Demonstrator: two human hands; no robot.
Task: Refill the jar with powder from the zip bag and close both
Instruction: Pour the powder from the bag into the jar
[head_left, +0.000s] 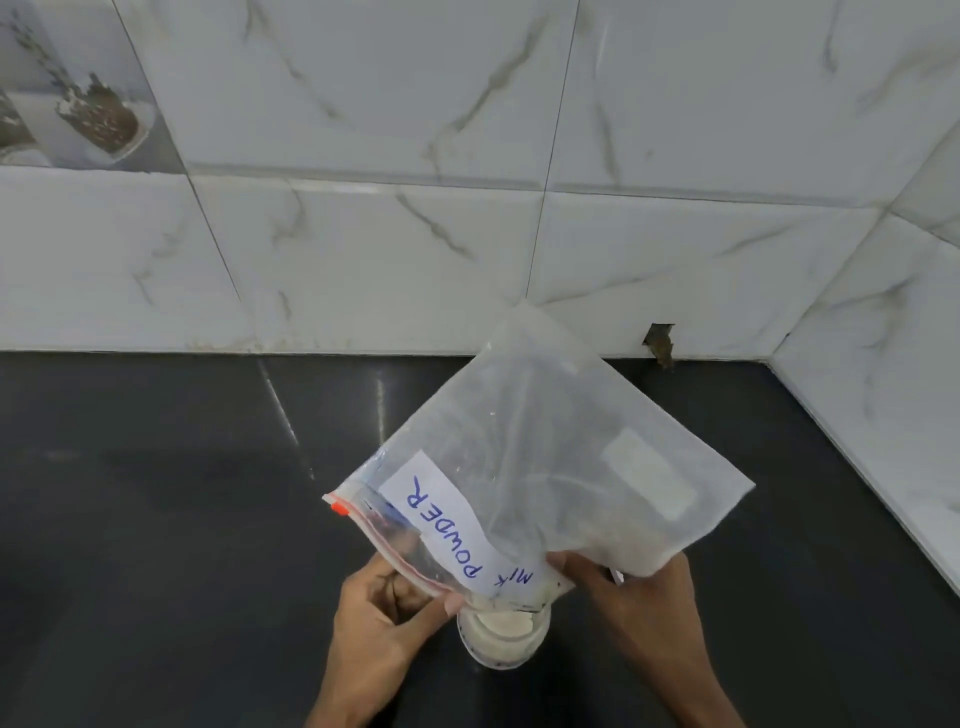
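Note:
A clear zip bag (545, 457) with a white label reading "POWDER" hangs tipped upside down, its open red-striped zip edge resting over the mouth of a small glass jar (503, 636). The jar stands uncovered on the black counter and holds pale powder. My left hand (384, 618) pinches the zip edge on the left side of the jar. My right hand (639, 608) grips the bag's lower right part beside the jar. The bag looks nearly empty, with a little powder near its mouth. No jar lid is in view.
The black counter (156, 519) runs to a white marble-tiled wall (363, 234) at the back and on the right (883, 389). A small chipped hole (660, 343) sits at the base of the back wall.

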